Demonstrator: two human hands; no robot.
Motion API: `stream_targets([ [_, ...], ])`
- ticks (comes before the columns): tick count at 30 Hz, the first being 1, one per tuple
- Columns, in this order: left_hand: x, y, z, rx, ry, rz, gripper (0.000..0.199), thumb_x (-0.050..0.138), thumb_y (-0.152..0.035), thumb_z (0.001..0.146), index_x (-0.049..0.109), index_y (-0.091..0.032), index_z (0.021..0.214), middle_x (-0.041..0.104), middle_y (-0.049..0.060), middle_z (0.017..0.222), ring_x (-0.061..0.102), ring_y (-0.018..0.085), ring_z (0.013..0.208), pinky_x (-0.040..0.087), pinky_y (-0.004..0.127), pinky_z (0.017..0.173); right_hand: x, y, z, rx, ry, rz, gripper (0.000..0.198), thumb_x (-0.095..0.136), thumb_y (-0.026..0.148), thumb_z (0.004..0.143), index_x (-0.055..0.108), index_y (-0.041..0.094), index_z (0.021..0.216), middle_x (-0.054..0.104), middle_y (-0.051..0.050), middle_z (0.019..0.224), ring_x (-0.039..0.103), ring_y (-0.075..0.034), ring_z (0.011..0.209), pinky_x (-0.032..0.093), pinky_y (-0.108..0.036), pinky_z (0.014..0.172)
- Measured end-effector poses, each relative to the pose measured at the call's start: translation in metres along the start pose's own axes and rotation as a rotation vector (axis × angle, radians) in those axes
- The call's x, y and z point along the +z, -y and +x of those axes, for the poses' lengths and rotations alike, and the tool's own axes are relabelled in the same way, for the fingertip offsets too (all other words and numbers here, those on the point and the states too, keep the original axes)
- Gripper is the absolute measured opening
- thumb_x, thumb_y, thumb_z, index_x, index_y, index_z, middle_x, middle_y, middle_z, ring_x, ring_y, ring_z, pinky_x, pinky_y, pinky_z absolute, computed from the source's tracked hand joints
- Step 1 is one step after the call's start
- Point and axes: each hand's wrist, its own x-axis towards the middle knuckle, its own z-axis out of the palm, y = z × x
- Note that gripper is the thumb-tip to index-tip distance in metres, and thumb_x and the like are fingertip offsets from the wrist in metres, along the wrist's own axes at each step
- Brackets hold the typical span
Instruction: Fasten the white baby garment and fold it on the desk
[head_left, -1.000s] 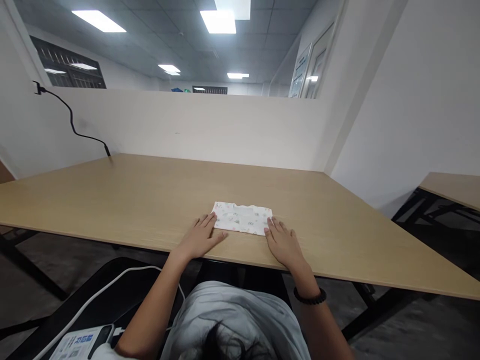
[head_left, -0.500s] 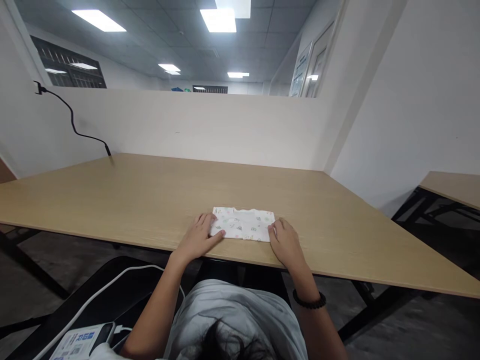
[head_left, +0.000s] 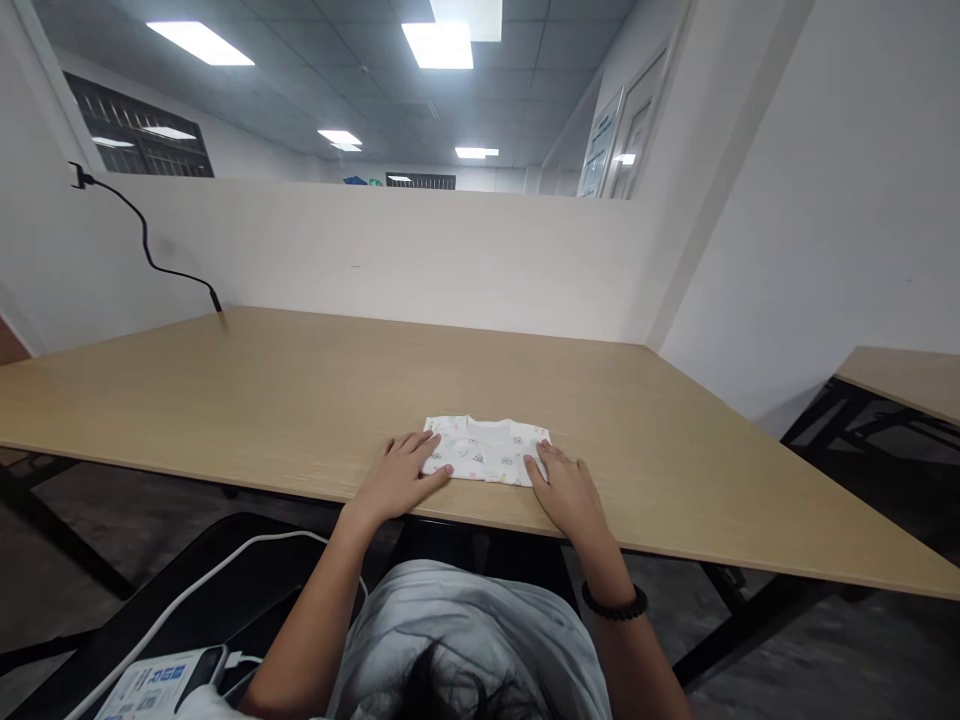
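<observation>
A white folded garment [head_left: 486, 455] with small coloured prints lies flat near the table's front edge. A curved neckline shows along its far side, so it looks like a small shirt. My left hand [head_left: 403, 472] rests at its left end with the fingers spread, fingertips and thumb on the cloth. At the opposite end lies my right hand [head_left: 566, 488], also with fingers outstretched, its thumb and fingertips on the cloth's right edge. Neither hand grips the fabric.
The wooden table [head_left: 315, 390] runs back to a low white wall [head_left: 420, 260]. A black cable [head_left: 146, 240] hangs at the far left. Beside me on a black seat are a white cable [head_left: 202, 575] and a boxy device [head_left: 161, 685]. Another table [head_left: 907, 375] stands at the right.
My right hand has shifted slightly left onto the garment's edge, and my left fingers reach a little further over it. The folded cloth's top edge and neckline look smoother.
</observation>
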Motion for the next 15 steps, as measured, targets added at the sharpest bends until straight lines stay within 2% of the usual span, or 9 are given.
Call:
stream_targets([
  [2,0.003,0.001,0.002,-0.03,-0.024,0.001,0.073,0.035,-0.067,0.094,0.042,-0.02,0.149,0.044,0.013,0.154,0.038,0.032,0.142,0.025,0.047,0.117,0.001,0.001,-0.001,0.081,-0.062,-0.013,0.063,0.026,0.042,0.102,0.042,0.002,0.148,0.041,-0.023,0.153,0.037,-0.031,0.143,0.026,-0.044,0.115],
  [4,0.005,0.002,0.004,-0.115,-0.057,0.01,0.081,0.035,-0.069,0.092,0.037,-0.013,0.151,0.039,0.019,0.156,0.032,0.036,0.145,0.023,0.05,0.117,0.002,0.002,-0.002,0.209,-0.131,-0.038,0.07,0.032,0.045,0.1,0.033,-0.004,0.15,0.035,-0.028,0.155,0.033,-0.035,0.144,0.027,-0.046,0.114],
  [6,0.007,0.003,0.005,-0.196,-0.069,0.02,0.084,0.034,-0.069,0.091,0.036,-0.007,0.149,0.034,0.024,0.157,0.025,0.039,0.148,0.02,0.054,0.117,0.002,0.002,-0.003,0.272,-0.146,-0.046,0.072,0.036,0.047,0.099,0.035,-0.004,0.149,0.036,-0.03,0.153,0.032,-0.039,0.143,0.026,-0.052,0.114],
  [8,0.006,0.004,0.005,-0.195,-0.059,-0.002,0.077,0.036,-0.064,0.092,0.043,-0.007,0.144,0.039,0.024,0.154,0.028,0.041,0.146,0.021,0.056,0.117,0.001,0.001,-0.004,0.21,-0.111,-0.008,0.062,0.035,0.045,0.099,0.047,0.001,0.141,0.047,-0.027,0.146,0.039,-0.04,0.138,0.027,-0.055,0.112],
  [11,0.001,0.005,0.003,-0.077,-0.056,-0.161,0.055,0.042,-0.053,0.092,0.055,-0.014,0.13,0.058,0.018,0.137,0.048,0.036,0.132,0.035,0.049,0.111,-0.004,-0.002,-0.005,0.063,-0.117,0.142,0.043,0.037,0.034,0.096,0.06,0.009,0.122,0.064,-0.022,0.126,0.054,-0.034,0.123,0.036,-0.048,0.107],
  [13,-0.002,0.006,-0.001,-0.01,-0.046,-0.322,0.042,0.046,-0.047,0.092,0.056,-0.018,0.12,0.064,0.014,0.122,0.058,0.03,0.115,0.044,0.043,0.102,-0.007,-0.003,-0.009,0.007,-0.184,0.309,0.032,0.039,0.03,0.092,0.061,0.015,0.109,0.068,-0.018,0.112,0.061,-0.03,0.11,0.043,-0.043,0.1],
  [15,-0.006,0.006,-0.01,0.039,-0.018,-0.48,0.033,0.049,-0.045,0.092,0.055,-0.02,0.112,0.065,0.009,0.111,0.06,0.025,0.102,0.047,0.037,0.094,-0.01,-0.002,-0.018,-0.021,-0.252,0.522,0.022,0.043,0.032,0.089,0.057,0.019,0.099,0.069,-0.014,0.103,0.064,-0.027,0.098,0.048,-0.038,0.09],
])
